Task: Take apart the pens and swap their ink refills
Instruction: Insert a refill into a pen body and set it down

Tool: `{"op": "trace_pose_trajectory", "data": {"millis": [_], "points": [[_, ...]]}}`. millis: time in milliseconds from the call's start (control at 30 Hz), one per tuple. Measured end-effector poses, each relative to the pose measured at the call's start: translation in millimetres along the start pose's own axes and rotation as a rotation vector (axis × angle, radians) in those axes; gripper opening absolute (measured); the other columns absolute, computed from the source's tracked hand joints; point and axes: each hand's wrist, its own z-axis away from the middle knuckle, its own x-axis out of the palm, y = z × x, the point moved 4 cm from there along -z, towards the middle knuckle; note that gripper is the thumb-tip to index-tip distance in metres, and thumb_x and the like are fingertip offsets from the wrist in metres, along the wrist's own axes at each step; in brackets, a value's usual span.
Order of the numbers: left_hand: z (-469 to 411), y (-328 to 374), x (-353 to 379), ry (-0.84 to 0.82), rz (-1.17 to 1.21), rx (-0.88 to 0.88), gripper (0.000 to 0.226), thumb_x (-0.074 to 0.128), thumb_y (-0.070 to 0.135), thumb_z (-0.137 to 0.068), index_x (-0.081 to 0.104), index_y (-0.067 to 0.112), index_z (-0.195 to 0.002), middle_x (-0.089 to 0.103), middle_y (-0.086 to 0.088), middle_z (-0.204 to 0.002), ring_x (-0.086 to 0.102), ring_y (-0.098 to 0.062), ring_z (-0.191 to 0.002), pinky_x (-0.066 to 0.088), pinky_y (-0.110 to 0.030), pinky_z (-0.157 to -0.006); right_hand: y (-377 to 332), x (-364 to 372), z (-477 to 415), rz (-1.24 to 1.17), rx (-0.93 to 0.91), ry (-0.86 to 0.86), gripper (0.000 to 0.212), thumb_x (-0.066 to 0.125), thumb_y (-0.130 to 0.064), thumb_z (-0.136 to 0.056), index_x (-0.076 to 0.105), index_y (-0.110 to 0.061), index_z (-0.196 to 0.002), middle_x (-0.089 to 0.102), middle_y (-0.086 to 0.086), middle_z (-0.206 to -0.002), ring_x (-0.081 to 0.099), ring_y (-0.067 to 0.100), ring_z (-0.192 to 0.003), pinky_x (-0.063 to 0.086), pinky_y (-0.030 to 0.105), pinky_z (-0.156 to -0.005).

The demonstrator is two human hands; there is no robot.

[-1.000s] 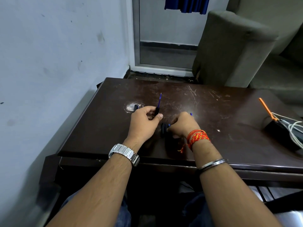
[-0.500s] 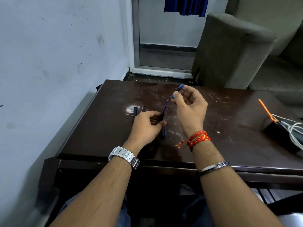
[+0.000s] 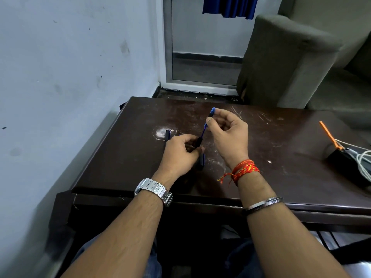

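Thin blue ink refill (image 3: 203, 133) now lifted off the dark wooden table (image 3: 281, 157): right hand (image 3: 228, 133) pinches its top, left hand (image 3: 180, 153) pinches its base; swap underway.

Surface (image 3: 281, 169): bare between the right hand (image 3: 228, 135) and the black box (image 3: 341, 163) with cables (image 3: 363, 161) at 3 o'clock. Wall (image 3: 70, 77) closes 9 o'clock; sofa (image 3: 291, 63) stands at 1 o'clock. Dark pen part (image 3: 167, 134) lies just beyond the left hand (image 3: 179, 155).
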Motion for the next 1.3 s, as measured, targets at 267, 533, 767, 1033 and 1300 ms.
{"op": "trace_pose_trajectory", "data": {"millis": [267, 533, 767, 1033, 1300], "points": [[1, 4, -3, 0.078, 0.098, 0.002, 0.018, 0.079, 0.013, -0.08, 0.077, 0.028, -0.091, 0.076, 0.009, -0.074, 0.071, -0.003, -0.065, 0.05, -0.011, -0.057, 5, 8, 4, 0.047, 0.04, -0.196, 0.02, 0.073, -0.009, -0.083, 0.071, -0.026, -0.095, 0.075, -0.006, -0.079, 0.071, 0.004, -0.074, 0.06, 0.024, -0.068], [1, 4, -7, 0.102, 0.055, 0.036, 0.021, 0.082, 0.016, -0.077, 0.077, 0.029, -0.093, 0.074, 0.018, -0.076, 0.069, 0.005, -0.074, 0.048, -0.007, -0.062, 9, 5, 4, 0.119, 0.038, -0.201, 0.026, 0.088, -0.024, -0.071, 0.066, -0.023, -0.087, 0.07, -0.002, -0.075, 0.066, 0.008, -0.064, 0.059, 0.026, -0.061], [1, 8, -7, 0.106, 0.067, 0.035, 0.021, 0.085, 0.02, -0.076, 0.076, 0.032, -0.091, 0.074, 0.019, -0.077, 0.069, 0.005, -0.075, 0.048, -0.007, -0.063, 7, 9, 6, 0.019, 0.032, -0.18, 0.039, 0.081, -0.017, -0.077, 0.066, -0.024, -0.112, 0.072, -0.007, -0.088, 0.07, 0.003, -0.081, 0.055, 0.018, -0.066], [0, 5, -5, 0.109, 0.025, 0.01, 0.021, 0.085, 0.021, -0.075, 0.074, 0.03, -0.089, 0.074, 0.009, -0.076, 0.07, -0.006, -0.073, 0.054, -0.016, -0.065, 13, 11, 6, 0.038, 0.061, -0.183, 0.036, 0.079, -0.031, -0.077, 0.068, -0.028, -0.111, 0.065, -0.01, -0.084, 0.063, 0.006, -0.077, 0.057, 0.026, -0.066], [2, 8, -6, 0.114, 0.027, 0.026, 0.027, 0.089, 0.021, -0.069, 0.068, 0.035, -0.078, 0.072, 0.012, -0.07, 0.067, 0.001, -0.065, 0.049, -0.01, -0.058, 16, 13, 6, 0.019, 0.074, -0.161, 0.023, 0.082, -0.038, -0.074, 0.07, -0.025, -0.088, 0.064, -0.009, -0.073, 0.06, 0.007, -0.068, 0.057, 0.035, -0.066]]}}
